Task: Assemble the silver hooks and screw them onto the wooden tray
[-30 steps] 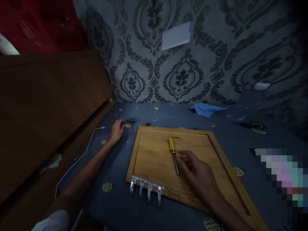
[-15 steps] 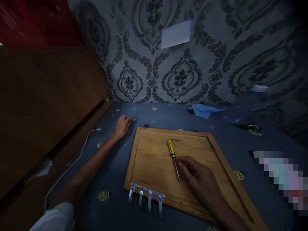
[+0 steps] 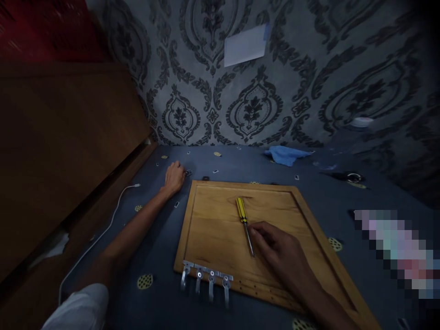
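Note:
A wooden board (image 3: pixel 213 229) with a raised rim lies on the dark blue cloth. Several metal hooks (image 3: pixel 212 277) sit in a row along its near left edge, beside a line of small holes. On the board rests a screwdriver (image 3: pixel 242 213) with a yellow and black handle, its tip toward me. My right hand (image 3: pixel 283 252) is over the board with thumb and fingers pinched, close beside the screwdriver's shaft; what the pinch holds, if anything, is hidden. Beyond the board's far left corner, my left hand (image 3: pixel 174 176) is closed on the cloth beside a small metal piece (image 3: pixel 188 173); its fingertips are hidden.
A brown wooden cabinet (image 3: pixel 68 133) borders the left side, and a white cable (image 3: pixel 112 220) runs along it. At the back lie a blue cloth (image 3: pixel 287 155) and a dark object with a shiny ring (image 3: pixel 354 177). Patterned wallpaper (image 3: pixel 254 110) stands behind.
The whole view has shifted slightly, so things appear a little further left. My left hand has curled in more beside the small metal piece. The right hand keeps its place by the screwdriver.

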Demonstrator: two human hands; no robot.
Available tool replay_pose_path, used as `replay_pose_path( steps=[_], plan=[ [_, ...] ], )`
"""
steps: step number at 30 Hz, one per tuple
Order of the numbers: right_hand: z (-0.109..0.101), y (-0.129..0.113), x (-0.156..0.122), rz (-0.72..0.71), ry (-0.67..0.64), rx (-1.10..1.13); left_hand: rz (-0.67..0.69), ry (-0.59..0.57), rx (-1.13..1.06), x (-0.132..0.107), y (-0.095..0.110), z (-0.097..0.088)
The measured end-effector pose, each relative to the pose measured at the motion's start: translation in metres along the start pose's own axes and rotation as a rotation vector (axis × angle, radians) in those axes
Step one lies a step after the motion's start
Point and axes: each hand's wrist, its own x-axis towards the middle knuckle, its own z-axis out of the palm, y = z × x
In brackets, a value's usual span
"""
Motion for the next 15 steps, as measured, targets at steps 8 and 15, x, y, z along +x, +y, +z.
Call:
replay_pose_path(
  steps=[8, 15],
  plan=[
    [0.0, -0.001, -0.001, -0.01, -0.009, 0.016, -0.16, -0.007, -0.198, 0.007, -0.014, 0.0],
    [0.0, 0.0, 0.0, -0.02, -0.008, 0.008, -0.339, -0.05, -0.486, 0.02, -0.031, -0.006]
  ],
)
